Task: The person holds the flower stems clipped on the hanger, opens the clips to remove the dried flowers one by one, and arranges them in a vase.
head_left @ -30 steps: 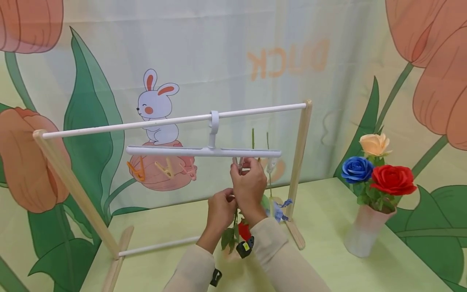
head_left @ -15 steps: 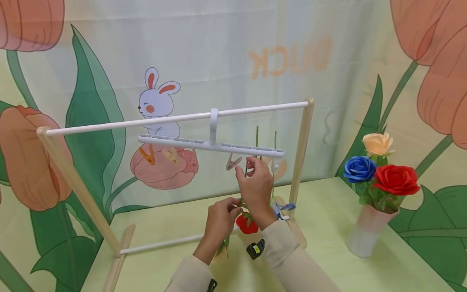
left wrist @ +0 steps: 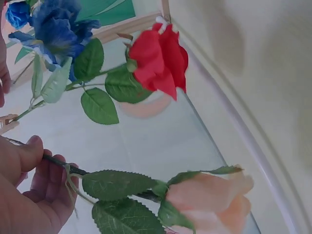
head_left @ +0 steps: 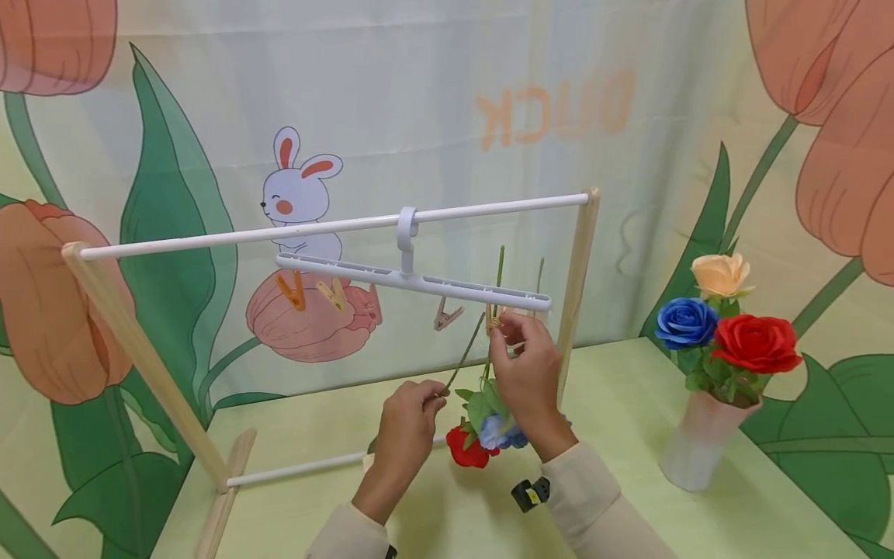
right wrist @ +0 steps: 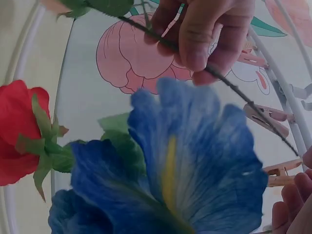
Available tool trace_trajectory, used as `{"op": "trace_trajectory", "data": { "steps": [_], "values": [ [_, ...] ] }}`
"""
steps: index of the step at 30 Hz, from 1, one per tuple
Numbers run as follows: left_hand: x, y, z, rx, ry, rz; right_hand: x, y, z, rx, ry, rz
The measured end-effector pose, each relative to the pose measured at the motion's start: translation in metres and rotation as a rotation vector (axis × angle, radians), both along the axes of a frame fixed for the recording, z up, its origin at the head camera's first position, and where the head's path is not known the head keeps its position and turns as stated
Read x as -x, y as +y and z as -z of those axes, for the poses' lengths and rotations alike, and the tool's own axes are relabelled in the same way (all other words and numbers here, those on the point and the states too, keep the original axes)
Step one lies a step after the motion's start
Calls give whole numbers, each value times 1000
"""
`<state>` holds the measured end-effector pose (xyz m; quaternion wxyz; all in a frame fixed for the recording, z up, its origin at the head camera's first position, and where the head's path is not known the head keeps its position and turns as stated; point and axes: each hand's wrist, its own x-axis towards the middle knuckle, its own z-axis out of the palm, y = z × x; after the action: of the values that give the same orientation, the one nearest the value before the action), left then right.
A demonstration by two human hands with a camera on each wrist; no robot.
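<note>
Peach rose point(left wrist: 212, 200) below left grip point(head_left: 407, 421), stem point(right wrist: 234, 88) pinched

The left wrist view's bottom edge crops the peach rose point(left wrist: 209, 200); the right wrist view cuts off the right hand point(right wrist: 297, 204) at lower right and the red rose point(right wrist: 19, 136) at left.

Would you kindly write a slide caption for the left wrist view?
The left hand grips the stem of a peach rose, near a red rose and a blue flower.
</note>
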<state>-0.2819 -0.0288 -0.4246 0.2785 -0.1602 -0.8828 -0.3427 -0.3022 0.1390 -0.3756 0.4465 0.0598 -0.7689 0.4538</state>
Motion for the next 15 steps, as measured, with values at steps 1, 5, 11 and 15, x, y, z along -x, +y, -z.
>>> {"op": "trace_trajectory", "data": {
  "steps": [1, 5, 11, 15],
  "values": [
    [-2, -1, -1, 1, 12, -5, -1, 2, 0, -6, 9, 1],
    [-7, -3, -1, 13, 49, -20, -6, 9, 1, -33, 41, -1],
    [-9, -6, -1, 115, 184, -68, -14, 19, 7, -44, 110, 34],
    [-8, -7, -5, 201, 271, -90, -21, 21, 15, -165, 172, 50]
  ]
}}
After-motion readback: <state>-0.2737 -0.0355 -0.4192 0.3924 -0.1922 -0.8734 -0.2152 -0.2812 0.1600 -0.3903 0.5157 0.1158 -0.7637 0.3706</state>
